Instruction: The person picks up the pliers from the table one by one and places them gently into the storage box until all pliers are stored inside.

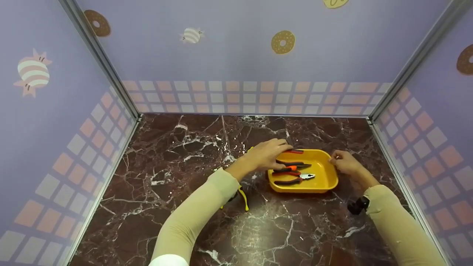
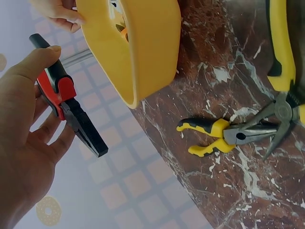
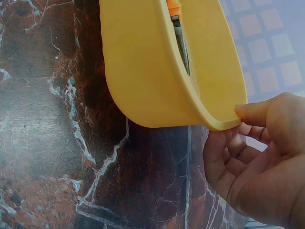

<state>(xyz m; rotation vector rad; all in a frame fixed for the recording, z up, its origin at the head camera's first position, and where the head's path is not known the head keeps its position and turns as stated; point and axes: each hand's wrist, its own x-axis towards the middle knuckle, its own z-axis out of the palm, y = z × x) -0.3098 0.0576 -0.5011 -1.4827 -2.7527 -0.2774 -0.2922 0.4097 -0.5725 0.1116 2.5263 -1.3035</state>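
Left hand (image 1: 266, 155) gripping red-black pliers (image 2: 66, 109), right hand (image 1: 343, 162) pinching yellow tray (image 1: 325, 177) rim

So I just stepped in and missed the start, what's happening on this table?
A person is working with pliers and a yellow tray on a marble table. The left hand grips red-and-black pliers over the tray's far left corner. The right hand pinches the tray's right rim. Three more pliers lie inside the tray, and yellow-handled pliers lie on the table beside it.
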